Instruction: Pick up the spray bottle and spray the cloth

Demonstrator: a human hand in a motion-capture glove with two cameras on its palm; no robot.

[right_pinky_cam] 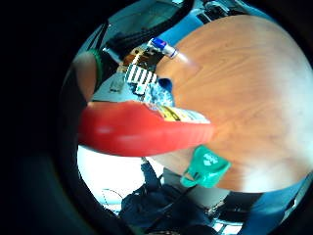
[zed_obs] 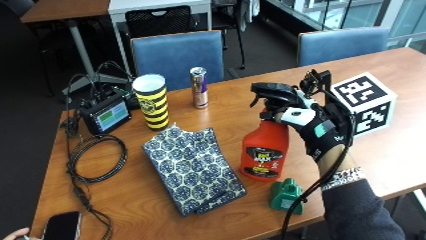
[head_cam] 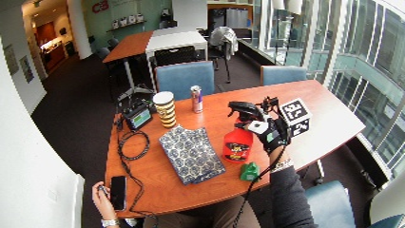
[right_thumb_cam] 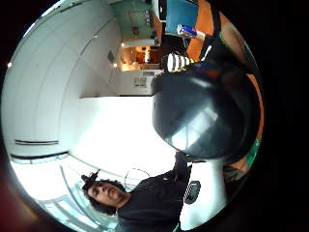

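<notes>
1 wooden table [zed_obs: 386, 165] carries everything, with 2 blue chairs [zed_obs: 176, 55] at its far edge. Blue patterned cloth [zed_obs: 193, 167] lies flat mid-table, open wood near it. Red spray bottle [zed_obs: 265, 150] stands upright just right of the cloth; the gloved right hand [zed_obs: 313, 127] curls round its neck below the black trigger head. Green clip [zed_obs: 286, 195] sits just beside the bottle's base.

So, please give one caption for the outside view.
Gloved right hand grips red spray bottle beside patterned cloth.
</notes>
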